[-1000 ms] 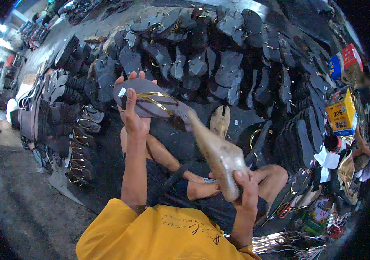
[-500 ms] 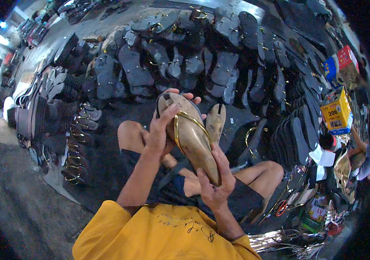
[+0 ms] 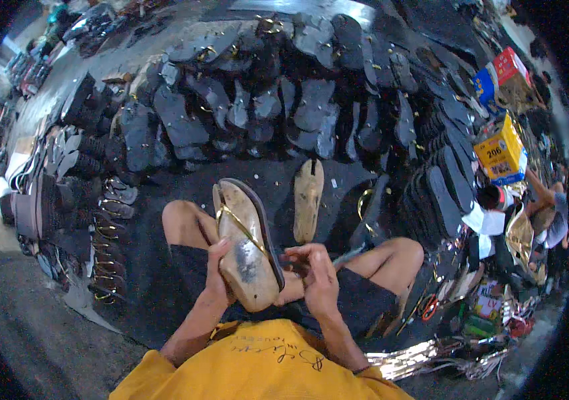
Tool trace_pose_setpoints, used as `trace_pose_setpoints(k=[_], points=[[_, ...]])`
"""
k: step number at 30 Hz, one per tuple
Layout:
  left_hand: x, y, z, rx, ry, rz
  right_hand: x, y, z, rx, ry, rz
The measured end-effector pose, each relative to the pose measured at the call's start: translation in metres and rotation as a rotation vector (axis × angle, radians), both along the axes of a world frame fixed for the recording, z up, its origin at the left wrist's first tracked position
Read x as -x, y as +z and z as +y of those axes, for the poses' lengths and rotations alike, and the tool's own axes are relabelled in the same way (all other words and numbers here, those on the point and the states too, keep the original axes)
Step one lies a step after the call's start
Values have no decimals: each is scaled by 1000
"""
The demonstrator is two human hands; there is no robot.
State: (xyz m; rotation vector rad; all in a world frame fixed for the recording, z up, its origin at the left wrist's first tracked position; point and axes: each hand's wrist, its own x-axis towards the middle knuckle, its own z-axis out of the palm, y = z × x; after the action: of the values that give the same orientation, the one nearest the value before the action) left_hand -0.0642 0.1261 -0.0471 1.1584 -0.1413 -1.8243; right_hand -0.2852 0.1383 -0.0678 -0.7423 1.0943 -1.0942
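Observation:
In front of my lap, a pale, worn shoe last (image 3: 245, 252) sits against a dark sandal sole (image 3: 264, 227), with a thin gold strap (image 3: 240, 224) across it. My left hand (image 3: 216, 272) grips the last from its left side, thumb along the edge. My right hand (image 3: 320, 275) is beside the sole's right edge, fingers curled inward; anything between them is hidden. A second wooden last (image 3: 308, 200), slotted at its far end, lies on the dark floor covering beyond. To its right lies a dark sandal piece with a gold strap (image 3: 364, 203).
Dark soles (image 3: 314, 113) spread across the far side, with stacks at left (image 3: 34, 200) and right (image 3: 434, 193). A yellow box (image 3: 500, 150), red-handled scissors (image 3: 429, 307) and shiny strips (image 3: 411, 360) are at right. Another person's arm (image 3: 543, 193) shows at the far right.
The last and sandal have come nearer to me and turned, with the slotted end still away from me. My right hand has left the near end and drawn to the right of the sole.

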Motion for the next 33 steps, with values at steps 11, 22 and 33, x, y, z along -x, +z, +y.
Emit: trace_pose_setpoints(k=[11, 22, 33], points=[[-59, -34, 102, 99, 56, 236, 2, 43, 64, -524, 412, -473], [22, 37, 23, 530, -398, -199, -3, 21, 34, -783, 47, -555], [62, 53, -36, 430, -282, -487, 0, 38, -3, 234, 172, 114]])
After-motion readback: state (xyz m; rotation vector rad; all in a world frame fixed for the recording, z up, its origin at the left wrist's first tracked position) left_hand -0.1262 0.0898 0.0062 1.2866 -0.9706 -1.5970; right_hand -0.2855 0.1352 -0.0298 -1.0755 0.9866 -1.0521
